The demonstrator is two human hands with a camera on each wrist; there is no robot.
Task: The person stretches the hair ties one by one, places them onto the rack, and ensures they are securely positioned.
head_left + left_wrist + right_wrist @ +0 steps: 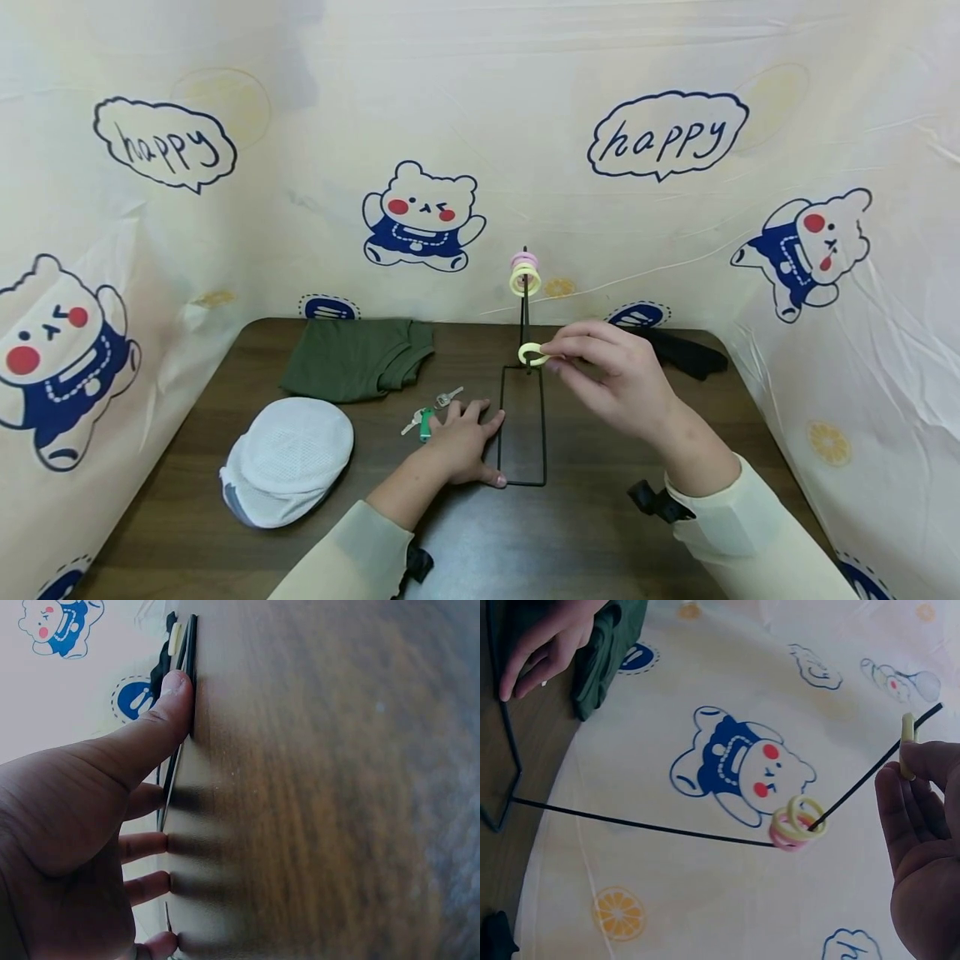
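Observation:
A black wire rack (543, 433) has a rectangular base on the table and an upright that ends in an arm pointing toward me. Pink and yellow rings (786, 834) hang where the arm meets the upright. My right hand (618, 375) pinches a pale yellow ring (522, 353) between thumb and fingertips. In the right wrist view this ring overlaps the arm just short of its free tip. My left hand (461, 442) lies with spread fingers at the left side of the base, its thumb (169, 697) against the wire. Beside its fingers lie keys (411, 423) with a green tag (426, 427).
A white cap (292, 446) lies at the left of the brown table (600, 533). Behind it sits a folded dark green garment (345, 358). A black cloth item (686, 354) is at the back right. Printed fabric (540, 50) surrounds the table.

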